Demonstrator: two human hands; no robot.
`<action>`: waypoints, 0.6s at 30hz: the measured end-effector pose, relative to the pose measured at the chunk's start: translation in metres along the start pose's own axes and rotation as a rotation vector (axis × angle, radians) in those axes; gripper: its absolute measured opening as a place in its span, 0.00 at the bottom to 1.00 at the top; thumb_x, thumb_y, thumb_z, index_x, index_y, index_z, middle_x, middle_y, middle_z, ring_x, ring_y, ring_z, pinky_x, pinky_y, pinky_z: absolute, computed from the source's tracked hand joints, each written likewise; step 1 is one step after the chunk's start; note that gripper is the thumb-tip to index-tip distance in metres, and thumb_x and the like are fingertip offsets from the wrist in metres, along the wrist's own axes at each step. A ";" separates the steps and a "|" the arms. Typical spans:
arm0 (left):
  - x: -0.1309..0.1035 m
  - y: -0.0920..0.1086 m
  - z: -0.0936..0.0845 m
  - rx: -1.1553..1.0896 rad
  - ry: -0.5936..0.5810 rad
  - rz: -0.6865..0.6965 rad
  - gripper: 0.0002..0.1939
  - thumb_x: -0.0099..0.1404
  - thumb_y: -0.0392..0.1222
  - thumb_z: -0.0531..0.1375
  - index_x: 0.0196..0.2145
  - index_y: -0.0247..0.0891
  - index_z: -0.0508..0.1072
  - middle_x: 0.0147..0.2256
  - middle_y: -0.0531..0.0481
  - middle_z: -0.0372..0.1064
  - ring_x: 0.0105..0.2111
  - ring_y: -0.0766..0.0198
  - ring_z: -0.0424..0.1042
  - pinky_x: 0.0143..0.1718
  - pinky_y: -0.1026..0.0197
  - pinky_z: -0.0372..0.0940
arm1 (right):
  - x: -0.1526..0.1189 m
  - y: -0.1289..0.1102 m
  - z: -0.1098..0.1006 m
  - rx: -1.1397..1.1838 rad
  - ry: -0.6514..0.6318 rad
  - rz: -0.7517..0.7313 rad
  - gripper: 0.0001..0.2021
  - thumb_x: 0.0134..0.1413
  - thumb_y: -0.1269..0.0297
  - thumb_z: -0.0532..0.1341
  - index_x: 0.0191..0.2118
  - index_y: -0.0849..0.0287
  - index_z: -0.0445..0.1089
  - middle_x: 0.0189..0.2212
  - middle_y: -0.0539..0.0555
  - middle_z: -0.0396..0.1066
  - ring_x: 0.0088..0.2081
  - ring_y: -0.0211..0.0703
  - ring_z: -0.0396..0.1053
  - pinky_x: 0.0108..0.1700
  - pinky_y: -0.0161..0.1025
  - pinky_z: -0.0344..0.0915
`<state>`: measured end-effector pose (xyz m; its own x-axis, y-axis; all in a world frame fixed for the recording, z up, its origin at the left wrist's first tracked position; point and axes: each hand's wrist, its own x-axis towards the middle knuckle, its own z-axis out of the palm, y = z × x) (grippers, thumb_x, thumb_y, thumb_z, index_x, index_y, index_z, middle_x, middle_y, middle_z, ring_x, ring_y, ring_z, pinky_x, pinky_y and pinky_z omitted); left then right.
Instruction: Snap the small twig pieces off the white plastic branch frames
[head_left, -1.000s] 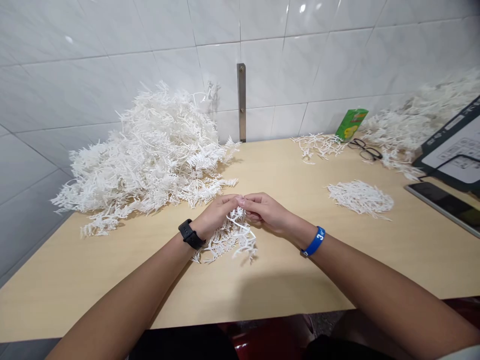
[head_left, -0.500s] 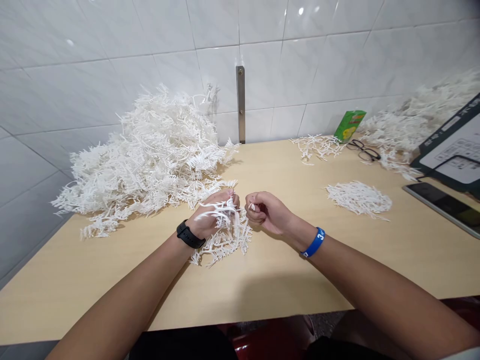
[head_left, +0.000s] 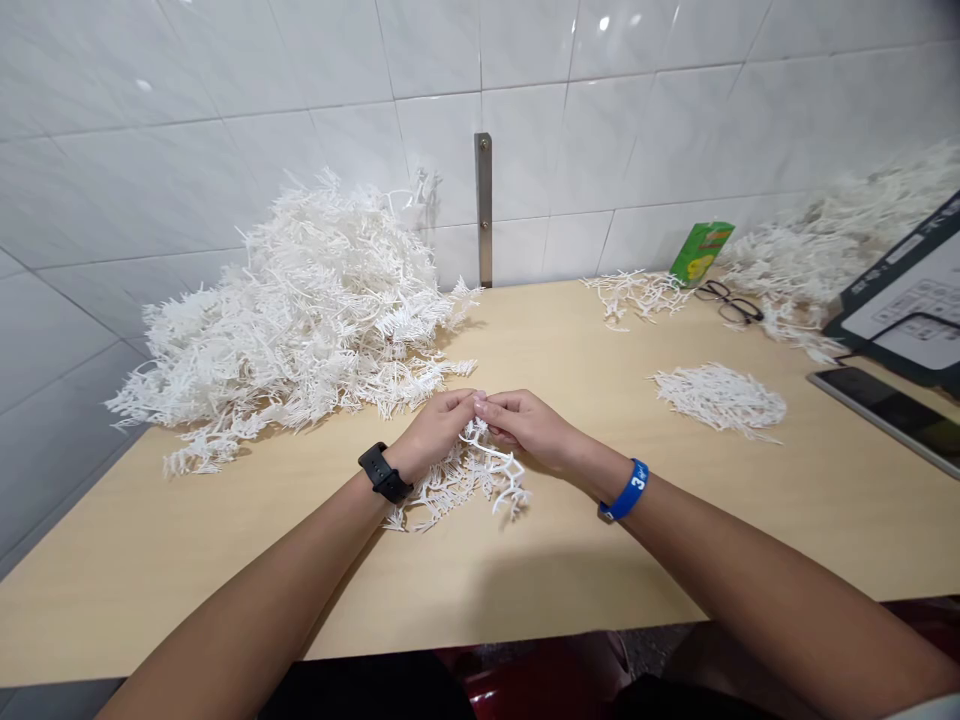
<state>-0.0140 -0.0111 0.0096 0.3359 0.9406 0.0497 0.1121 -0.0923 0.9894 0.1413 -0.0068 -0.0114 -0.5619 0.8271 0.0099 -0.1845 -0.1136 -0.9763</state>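
My left hand, with a black watch at its wrist, is closed in a pinch on a white branched plastic sprue that dangles below the fingers. My right hand, wearing a blue wristband, pinches at the sprue's upper end, its fingertips touching those of my left hand. What lies inside the right fingers is hidden. Under the hands, a small heap of similar white sprues rests on the table.
A tall pile of white sprues leans toward the tiled wall at left. To the right lie a flat heap of thin white pieces, bare sprue stems, a green carton, glasses, a phone and another white pile.
My hands were slightly apart and have come together at the fingertips. The sprue, which lay back over my left hand, now hangs down to the right between them.
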 end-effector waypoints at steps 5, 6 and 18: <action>-0.004 0.004 0.001 -0.280 -0.082 -0.100 0.16 0.58 0.50 0.63 0.24 0.35 0.67 0.22 0.55 0.60 0.23 0.68 0.58 0.27 0.63 0.55 | -0.004 -0.004 -0.003 0.085 -0.023 0.001 0.19 0.55 0.57 0.61 0.21 0.58 0.54 0.15 0.42 0.46 0.18 0.29 0.39 0.20 0.33 0.37; -0.004 0.005 0.000 -0.358 -0.097 -0.120 0.16 0.57 0.50 0.63 0.24 0.35 0.66 0.21 0.55 0.59 0.22 0.69 0.57 0.26 0.64 0.54 | -0.005 -0.005 -0.002 0.135 -0.020 0.000 0.18 0.55 0.59 0.61 0.21 0.58 0.54 0.15 0.42 0.45 0.18 0.29 0.39 0.20 0.33 0.37; -0.006 0.010 -0.002 -0.302 0.024 -0.091 0.19 0.59 0.52 0.62 0.22 0.36 0.63 0.19 0.57 0.54 0.19 0.72 0.54 0.22 0.65 0.51 | 0.001 -0.006 -0.008 0.439 -0.055 0.170 0.11 0.51 0.59 0.56 0.25 0.60 0.62 0.14 0.44 0.53 0.15 0.29 0.41 0.17 0.31 0.38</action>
<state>-0.0167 -0.0171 0.0195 0.3151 0.9481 -0.0417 -0.1427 0.0908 0.9856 0.1480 -0.0010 -0.0072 -0.6535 0.7474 -0.1195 -0.4028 -0.4770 -0.7812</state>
